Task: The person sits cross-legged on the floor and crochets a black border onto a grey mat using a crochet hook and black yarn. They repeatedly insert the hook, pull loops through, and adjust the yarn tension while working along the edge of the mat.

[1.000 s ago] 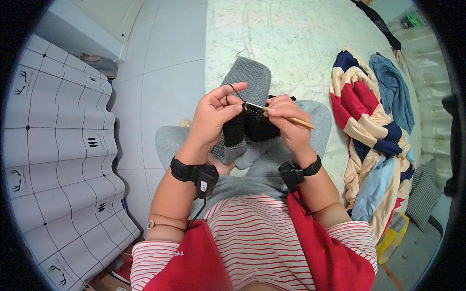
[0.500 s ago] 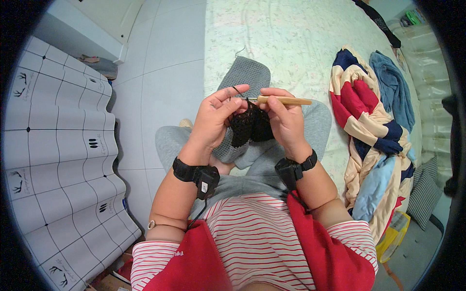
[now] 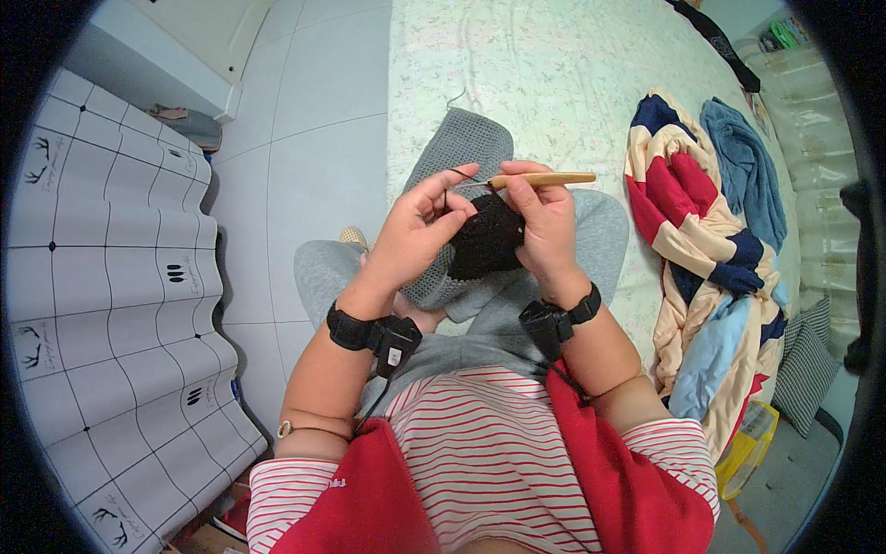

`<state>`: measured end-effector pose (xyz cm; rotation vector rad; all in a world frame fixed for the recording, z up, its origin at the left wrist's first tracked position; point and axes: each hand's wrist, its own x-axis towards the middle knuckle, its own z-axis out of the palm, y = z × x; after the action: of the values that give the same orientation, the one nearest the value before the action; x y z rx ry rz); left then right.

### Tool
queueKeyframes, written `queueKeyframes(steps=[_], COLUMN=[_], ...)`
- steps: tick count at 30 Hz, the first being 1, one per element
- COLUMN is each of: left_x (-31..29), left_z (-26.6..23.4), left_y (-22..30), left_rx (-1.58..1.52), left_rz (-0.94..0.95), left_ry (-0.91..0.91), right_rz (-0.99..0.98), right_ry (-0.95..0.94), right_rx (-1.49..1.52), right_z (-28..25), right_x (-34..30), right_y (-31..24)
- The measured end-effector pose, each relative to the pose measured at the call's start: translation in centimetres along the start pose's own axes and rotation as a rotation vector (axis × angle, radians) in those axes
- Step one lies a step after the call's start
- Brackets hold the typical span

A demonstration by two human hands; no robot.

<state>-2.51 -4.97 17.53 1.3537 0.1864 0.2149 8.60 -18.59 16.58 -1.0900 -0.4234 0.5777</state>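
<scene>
We see the right hand [image 3: 549, 226] closed around the pale wooden-handled hook [image 3: 558, 178], presumably for steering. Across the left hand [image 3: 417, 231], over its raised forefinger, runs thin black yarn [image 3: 463, 174], probably for tension; whether its thumb pinches anything, we cannot tell. The black crocheted fabric [image 3: 489, 240] lies between both.

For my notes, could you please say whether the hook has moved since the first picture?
Yes, the hook shifted toward the picture's top, relative to the bed.

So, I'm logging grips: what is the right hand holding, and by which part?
The right hand holds a crochet hook by its wooden handle, between thumb and fingers, toward the metal end.
</scene>
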Motion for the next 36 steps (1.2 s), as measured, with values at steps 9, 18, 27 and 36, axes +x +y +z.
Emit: queueKeyframes(steps=[9,18,27,36], left_x=[1.1,0.8,0.4,1.4], left_z=[0.4,1.1,0.5,-0.1], left_y=[-0.1,-0.4,-0.2,-2.2], left_rx=[-0.101,-0.098,0.410,0.577], left_rz=[0.024,0.105,0.154,0.246], left_ry=[-0.142,0.052,0.090,0.084], right_rz=[0.056,-0.568,-0.142,-0.088], right_ry=[-0.084,0.031,-0.013,-0.137], right_rx=[0.031,-0.517,0.514,0.416], right_z=[-2.1,-1.3,0.0,-0.5], right_x=[1.0,0.8,1.0,0.4], right_y=[-1.7,0.1,1.7,0.8])
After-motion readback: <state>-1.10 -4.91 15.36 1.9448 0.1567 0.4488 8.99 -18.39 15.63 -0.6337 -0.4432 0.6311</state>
